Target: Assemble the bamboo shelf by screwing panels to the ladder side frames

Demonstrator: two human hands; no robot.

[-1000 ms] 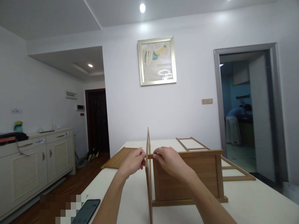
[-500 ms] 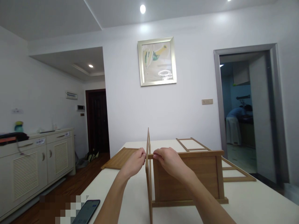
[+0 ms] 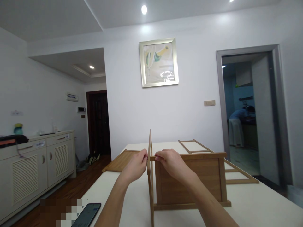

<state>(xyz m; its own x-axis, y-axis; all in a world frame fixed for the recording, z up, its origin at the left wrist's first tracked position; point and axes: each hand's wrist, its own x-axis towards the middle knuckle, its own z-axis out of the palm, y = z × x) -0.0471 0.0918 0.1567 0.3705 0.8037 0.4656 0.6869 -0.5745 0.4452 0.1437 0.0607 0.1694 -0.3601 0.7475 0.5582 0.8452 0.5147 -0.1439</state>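
A bamboo panel [image 3: 191,181] stands upright on the white table [image 3: 258,205], joined at its left end to a thin upright bamboo side frame [image 3: 150,148] seen edge-on. My left hand [image 3: 136,165] is closed with its fingertips against the left face of the side frame, near the joint. My right hand [image 3: 171,162] is closed on the top rail of the panel, just right of the joint. What the left fingers pinch, if anything, is too small to make out.
A flat bamboo board [image 3: 120,160] lies at the table's far left, open bamboo frames [image 3: 195,145] at the far right. A phone [image 3: 87,214] rests at the near left edge. A white sideboard [image 3: 35,164] lines the left wall. A person bends over in the room through the doorway [image 3: 239,123].
My left hand has edged slightly right, closer against the side frame. The panel, frame and right hand stay put.
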